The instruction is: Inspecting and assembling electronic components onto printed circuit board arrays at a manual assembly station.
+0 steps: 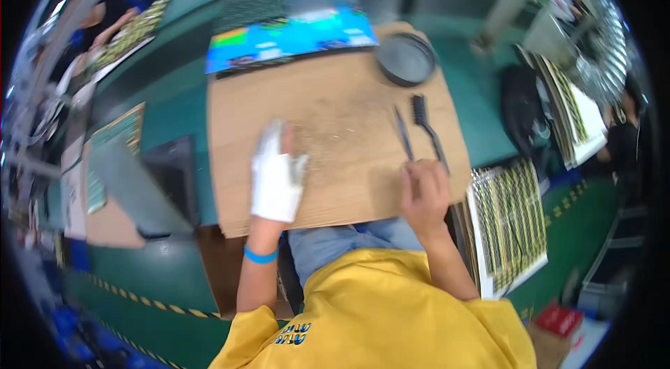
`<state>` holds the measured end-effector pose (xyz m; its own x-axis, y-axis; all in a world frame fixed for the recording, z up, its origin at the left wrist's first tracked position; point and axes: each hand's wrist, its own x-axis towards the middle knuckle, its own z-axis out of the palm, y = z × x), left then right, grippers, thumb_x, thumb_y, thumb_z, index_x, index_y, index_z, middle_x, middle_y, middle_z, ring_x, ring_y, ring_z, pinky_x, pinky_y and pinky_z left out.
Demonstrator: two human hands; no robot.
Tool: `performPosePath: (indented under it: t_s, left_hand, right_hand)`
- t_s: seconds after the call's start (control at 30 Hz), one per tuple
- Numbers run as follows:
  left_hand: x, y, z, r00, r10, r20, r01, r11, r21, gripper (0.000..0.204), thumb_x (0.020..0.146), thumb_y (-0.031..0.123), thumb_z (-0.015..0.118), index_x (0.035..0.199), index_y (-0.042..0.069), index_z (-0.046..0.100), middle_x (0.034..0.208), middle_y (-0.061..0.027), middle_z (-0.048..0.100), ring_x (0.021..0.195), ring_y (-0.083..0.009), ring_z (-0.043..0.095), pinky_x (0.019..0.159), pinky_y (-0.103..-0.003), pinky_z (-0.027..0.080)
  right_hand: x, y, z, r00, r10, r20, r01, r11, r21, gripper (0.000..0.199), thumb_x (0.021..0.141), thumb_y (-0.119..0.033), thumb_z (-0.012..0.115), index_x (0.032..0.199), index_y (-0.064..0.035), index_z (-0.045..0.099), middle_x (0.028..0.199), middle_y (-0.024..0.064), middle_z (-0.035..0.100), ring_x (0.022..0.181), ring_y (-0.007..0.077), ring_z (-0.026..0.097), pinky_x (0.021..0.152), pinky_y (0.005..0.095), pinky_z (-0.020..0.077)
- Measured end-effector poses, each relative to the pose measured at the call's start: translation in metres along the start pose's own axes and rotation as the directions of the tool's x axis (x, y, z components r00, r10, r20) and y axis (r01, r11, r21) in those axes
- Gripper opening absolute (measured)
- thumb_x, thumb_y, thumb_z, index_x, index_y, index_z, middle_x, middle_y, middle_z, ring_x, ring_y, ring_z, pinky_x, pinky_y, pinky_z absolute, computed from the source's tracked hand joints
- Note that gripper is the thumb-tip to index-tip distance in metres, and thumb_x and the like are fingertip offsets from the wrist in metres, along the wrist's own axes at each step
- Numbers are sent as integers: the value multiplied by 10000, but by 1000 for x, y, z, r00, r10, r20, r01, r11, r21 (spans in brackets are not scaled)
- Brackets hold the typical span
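Observation:
My left hand point(277, 177), in a white glove with some bare finger showing, lies over the left part of a cardboard sheet point(335, 198). Its fingers stretch forward, slightly blurred, and I see nothing in them. My bare right hand point(426, 194) is at the sheet's near right, fingers curled at the near end of dark, pointed tweezers point(403, 133). Just right of these lies a black brush point(429, 128), its handle end close to my fingers. Small light bits and dark specks are scattered over the cardboard between my hands.
A round dark tray point(405, 60) sits at the sheet's far right corner. Beyond it are a blue printed panel point(293, 41) and green boards. Stacked yellow-and-black strip panels point(509, 222) stand at right. A grey tilted panel point(136, 177) is at left. Other people work farther off.

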<state>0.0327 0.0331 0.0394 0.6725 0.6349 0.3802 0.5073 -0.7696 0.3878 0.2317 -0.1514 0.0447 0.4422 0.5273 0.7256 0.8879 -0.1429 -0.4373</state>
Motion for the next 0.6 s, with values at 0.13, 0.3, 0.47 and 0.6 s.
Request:
performPosePath:
  t_s: [0.13, 0.3, 0.47, 0.6]
  left_hand:
    - [-1, 9, -28, 991, 34, 132, -30, 999, -31, 691, 887, 183, 729, 1495, 2, 455, 1561, -260, 407, 1437, -469, 382, 1192, -544, 312]
    - [-1, -6, -10, 992, -127, 28, 129, 986, -106, 687, 864, 102, 725, 1488, -9, 459, 1563, -260, 409, 1455, -464, 368, 1202, -535, 302]
    - [-2, 1, -13, 989, -145, -11, 142, 979, -148, 645, 862, 39, 701, 1469, -1, 484, 1566, -255, 414, 1455, -452, 380, 1201, -513, 310]
    - [-4, 2, -11, 984, -178, -1, 175, 970, -170, 616, 874, 21, 683, 1462, 19, 497, 1562, -256, 424, 1457, -438, 389, 1203, -493, 310]
  right_hand:
    - [-57, 8, -24, 984, -142, 111, 139, 990, 35, 139, 795, 3, 767, 909, -37, 699, 769, 116, 606, 672, 325, 591, 604, 406, 495]
    - [-138, 92, -72, 936, 226, 268, -124, 928, -350, 125, 833, -49, 749, 911, -14, 658, 830, 166, 633, 763, 376, 620, 657, 444, 491]
    - [-183, 227, -116, 755, 653, 51, -441, 564, -698, 450, 877, -227, 761, 1171, 76, 604, 1185, 289, 602, 1074, 470, 594, 931, 498, 493]
    - [-207, 282, -119, 738, 674, 37, -391, 472, -791, 681, 858, -363, 797, 1299, 93, 547, 1368, 309, 516, 1230, 470, 538, 1075, 484, 441]
